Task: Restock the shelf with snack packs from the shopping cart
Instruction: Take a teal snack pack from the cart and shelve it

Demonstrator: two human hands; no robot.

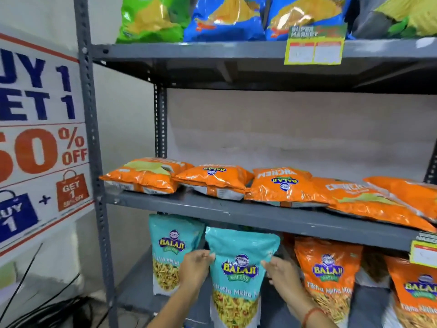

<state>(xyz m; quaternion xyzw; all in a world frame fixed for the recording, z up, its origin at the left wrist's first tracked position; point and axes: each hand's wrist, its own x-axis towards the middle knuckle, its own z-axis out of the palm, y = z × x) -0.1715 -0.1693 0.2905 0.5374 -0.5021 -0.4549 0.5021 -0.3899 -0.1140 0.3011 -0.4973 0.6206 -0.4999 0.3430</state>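
I hold a teal Balaji snack pack [238, 278] upright on the lowest visible shelf [139, 292]. My left hand [195, 266] grips its left edge and my right hand [281, 272] grips its right edge. A second teal pack [170, 252] stands just to its left. Orange Balaji packs [328, 275] stand to the right on the same shelf. The shopping cart is not in view.
Several orange packs [212, 181] lie flat on the middle shelf [236, 211]. Green and blue chip bags [224, 17] fill the top shelf. A grey upright post [92, 138] frames the rack's left side, beside a sale poster [40, 138]. Black cables [59, 308] lie on the floor.
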